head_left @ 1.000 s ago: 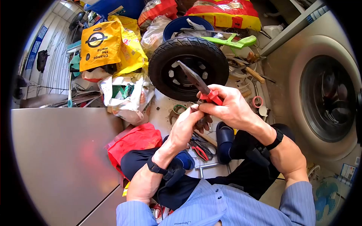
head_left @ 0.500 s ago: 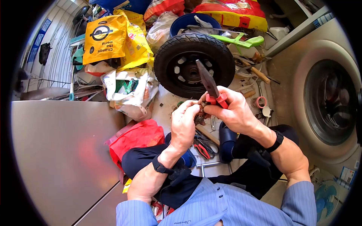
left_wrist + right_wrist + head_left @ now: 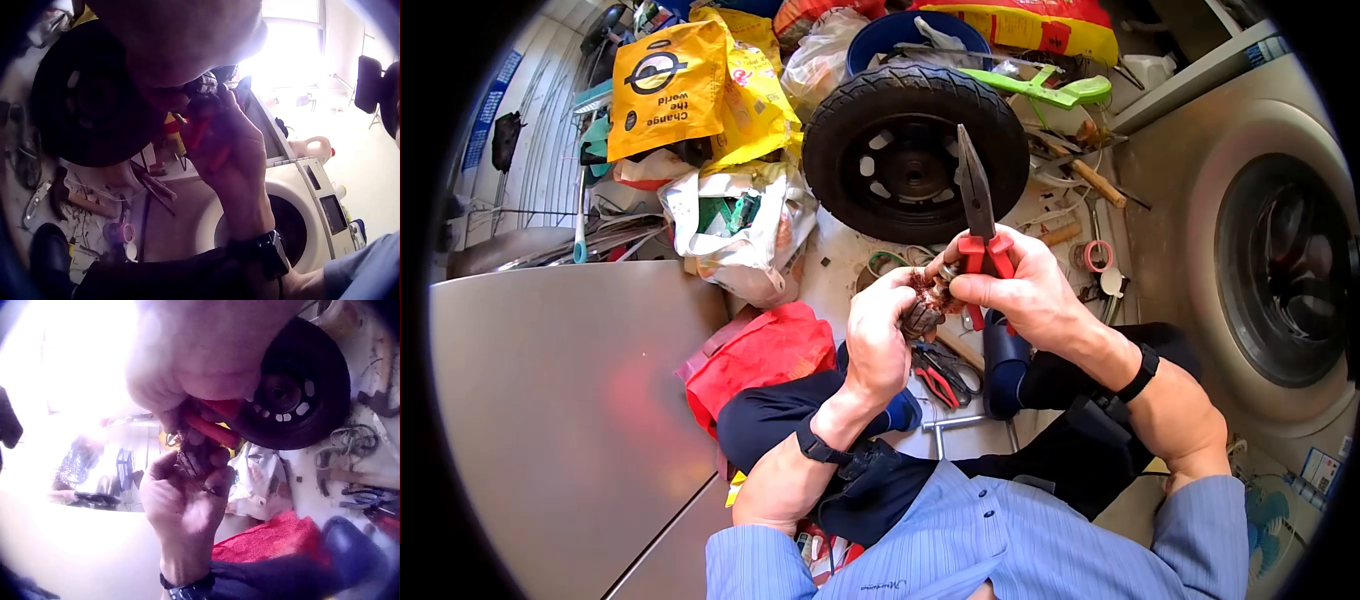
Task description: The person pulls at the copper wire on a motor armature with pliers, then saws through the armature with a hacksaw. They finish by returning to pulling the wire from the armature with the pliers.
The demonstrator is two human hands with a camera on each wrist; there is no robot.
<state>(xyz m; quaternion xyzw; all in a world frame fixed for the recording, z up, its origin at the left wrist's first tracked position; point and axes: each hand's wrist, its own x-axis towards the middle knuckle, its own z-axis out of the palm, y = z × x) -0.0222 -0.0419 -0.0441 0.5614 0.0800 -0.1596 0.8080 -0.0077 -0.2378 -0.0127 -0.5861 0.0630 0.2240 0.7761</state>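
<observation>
My left hand (image 3: 880, 335) grips a small motor rotor (image 3: 927, 305) with reddish-brown copper windings and a dark grooved core. Long-nose pliers (image 3: 977, 205) with red handles are held in my right hand (image 3: 1030, 290), their tip pointing up and away from the rotor. The right thumb and fingertips are right at the rotor's shaft end, so both hands meet in front of the chest. From the right wrist, the rotor (image 3: 190, 461) shows between the left fingers and a red handle (image 3: 215, 430). In the left wrist view, the right hand (image 3: 231, 150) partly hides the pliers.
A spare wheel (image 3: 915, 215) stands beyond the hands. On the floor lie red-handled pliers and scissors (image 3: 945, 385), a tape roll (image 3: 1097, 256) and a hammer (image 3: 87, 203). A washing machine (image 3: 1200, 250) is at the right, a grey panel (image 3: 580, 400) at the left, bags (image 3: 740, 225) behind.
The pliers have swung from leaning left to nearly upright in my right hand. The left hand has turned the rotor, so its windings show more plainly now.
</observation>
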